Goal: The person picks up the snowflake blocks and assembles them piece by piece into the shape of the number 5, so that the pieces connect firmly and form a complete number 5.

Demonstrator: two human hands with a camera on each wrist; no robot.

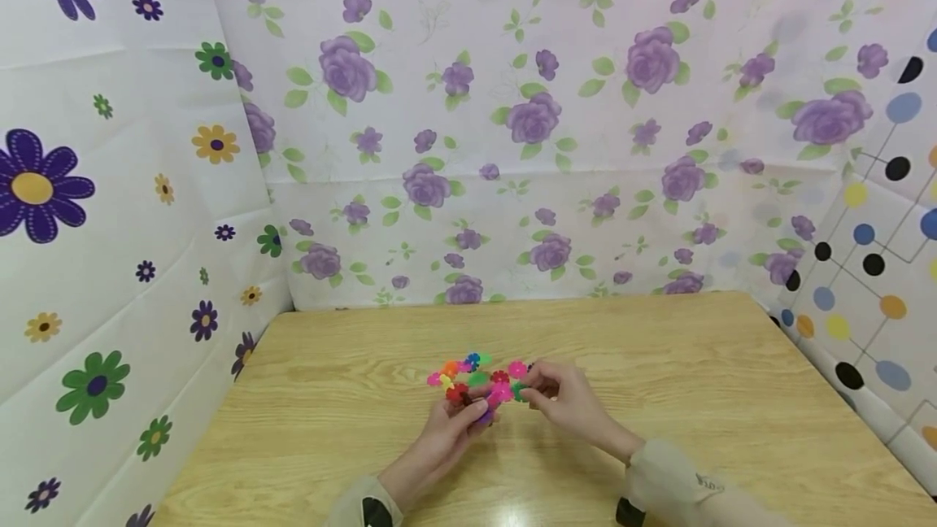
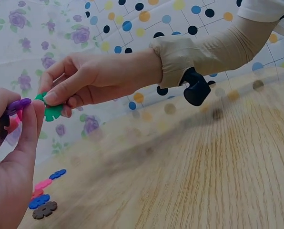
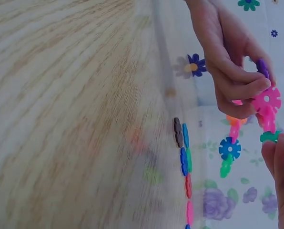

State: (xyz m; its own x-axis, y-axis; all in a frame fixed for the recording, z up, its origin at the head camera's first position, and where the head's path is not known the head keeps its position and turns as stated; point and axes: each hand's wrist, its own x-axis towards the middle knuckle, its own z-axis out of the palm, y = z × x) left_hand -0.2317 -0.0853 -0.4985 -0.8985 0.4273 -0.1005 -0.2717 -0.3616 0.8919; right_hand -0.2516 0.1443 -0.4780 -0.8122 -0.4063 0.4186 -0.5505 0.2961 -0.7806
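Observation:
My left hand (image 1: 442, 442) grips a chain of notched, flower-shaped plastic discs slotted into one another. A purple disc (image 2: 19, 106) stands between its thumb and fingers, beside a flat pink disc (image 3: 267, 98). Farther along the chain are an orange disc (image 1: 450, 368), a blue disc (image 3: 229, 149) and a light green one (image 3: 226, 166). Thumb and fingertips of my right hand (image 1: 578, 409) pinch a green disc (image 2: 52, 112), its edge right at the end of a pink disc in the right wrist view. Both hands are raised over the table, close together.
Loose discs lie in a row on the wooden table (image 1: 351, 421) beyond the hands, among them a dark brown disc (image 2: 45, 210) and a pink one (image 3: 189, 213). Flower-printed cloth (image 1: 468, 226) hangs behind the table, with patterned cloths at both sides.

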